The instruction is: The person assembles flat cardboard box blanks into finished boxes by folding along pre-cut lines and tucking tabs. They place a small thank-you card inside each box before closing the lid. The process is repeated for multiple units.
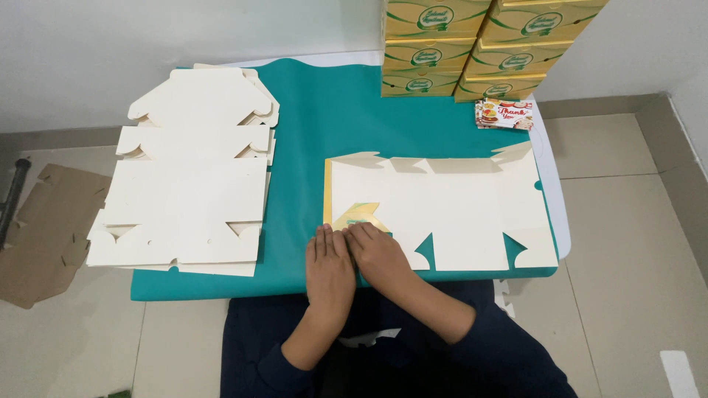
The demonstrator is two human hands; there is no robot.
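Nearest, both hands press flat, fingers together, on the near left corner of the unfolded box blank (450, 214): the left hand (329, 269) beside the right hand (380, 256), neither gripping, over a folded yellow flap (355, 215). Left of the blank lies a stack of flat blanks (188, 184) on the teal cover (324, 110). Beyond the blank sit small cards (504, 114) and stacked yellow boxes (472, 48).

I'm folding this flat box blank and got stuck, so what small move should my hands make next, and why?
Probably run both hands, left hand and right hand, along the folded corner flap to crease it: they already press side by side on the box blank, whose other flaps lie flat.
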